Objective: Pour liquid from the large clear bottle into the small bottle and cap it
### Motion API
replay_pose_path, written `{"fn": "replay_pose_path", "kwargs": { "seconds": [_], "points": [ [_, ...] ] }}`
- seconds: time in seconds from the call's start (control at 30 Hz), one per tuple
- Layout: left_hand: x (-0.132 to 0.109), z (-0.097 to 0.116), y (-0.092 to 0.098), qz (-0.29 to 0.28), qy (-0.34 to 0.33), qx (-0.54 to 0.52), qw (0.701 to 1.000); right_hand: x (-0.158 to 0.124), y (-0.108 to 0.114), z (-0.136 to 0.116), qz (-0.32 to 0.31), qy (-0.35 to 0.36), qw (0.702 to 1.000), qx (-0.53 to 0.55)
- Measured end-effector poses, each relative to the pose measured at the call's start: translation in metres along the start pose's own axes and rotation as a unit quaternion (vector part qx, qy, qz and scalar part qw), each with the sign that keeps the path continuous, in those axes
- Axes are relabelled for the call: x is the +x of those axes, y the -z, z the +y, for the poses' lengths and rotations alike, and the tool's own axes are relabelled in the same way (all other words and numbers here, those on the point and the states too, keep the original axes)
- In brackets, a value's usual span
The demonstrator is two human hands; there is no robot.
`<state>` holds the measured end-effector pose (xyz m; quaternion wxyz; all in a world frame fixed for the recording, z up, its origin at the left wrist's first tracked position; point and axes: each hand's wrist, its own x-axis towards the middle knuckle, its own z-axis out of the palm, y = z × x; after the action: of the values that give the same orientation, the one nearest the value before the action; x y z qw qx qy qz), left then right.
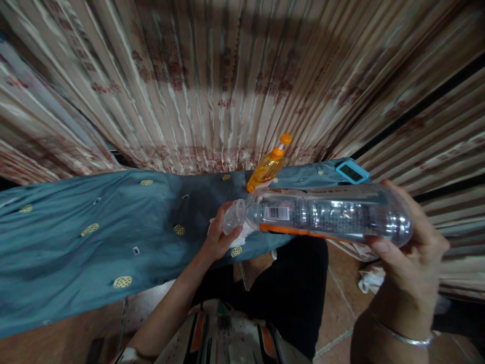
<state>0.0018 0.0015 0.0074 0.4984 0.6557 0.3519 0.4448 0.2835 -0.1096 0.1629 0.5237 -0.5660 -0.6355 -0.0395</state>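
Observation:
My right hand (407, 253) is wrapped round the base of a clear plastic bottle (326, 215) that lies almost level, its neck pointing left. The bottle carries a white barcode label and an orange band. My left hand (220, 235) is closed on the bottle's clear cap (234, 216) at the neck, with a bit of white cloth or tissue (239, 237) under its fingers. Both hands hover over the near edge of a table covered in a teal cloth (94, 237) with yellow dots.
An orange squeeze bottle (267, 167) with an orange nozzle stands on the teal cloth behind the clear bottle. A blue-framed small device (352, 172) lies at the cloth's far right. Striped patterned curtains (227, 86) hang behind. A crumpled white rag (369, 278) lies on the tiled floor.

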Motion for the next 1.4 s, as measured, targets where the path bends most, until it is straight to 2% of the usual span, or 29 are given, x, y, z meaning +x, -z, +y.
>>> {"fn": "replay_pose_path", "kwargs": {
  "seconds": [0.13,0.33,0.57,0.93,1.4],
  "points": [
    [-0.0002,-0.0020,0.0002,0.003,0.001,-0.006,1.000,-0.0006,-0.0001,-0.0007,0.005,-0.016,1.000,0.009],
    [-0.0004,-0.0048,0.0008,0.001,-0.005,-0.014,1.000,0.0016,0.0001,-0.0038,-0.004,0.011,1.000,-0.005],
    [-0.0004,-0.0032,0.0007,0.002,-0.001,-0.032,0.999,0.0010,0.0000,-0.0007,-0.011,-0.005,1.000,0.005],
    [-0.0015,-0.0017,0.0014,0.005,0.017,-0.004,1.000,0.0027,-0.0013,-0.0027,-0.004,0.002,1.000,0.016],
    [-0.0014,-0.0013,0.0007,0.011,0.006,-0.008,1.000,0.0024,-0.0004,-0.0015,0.000,-0.007,1.000,0.003]
  ]
}}
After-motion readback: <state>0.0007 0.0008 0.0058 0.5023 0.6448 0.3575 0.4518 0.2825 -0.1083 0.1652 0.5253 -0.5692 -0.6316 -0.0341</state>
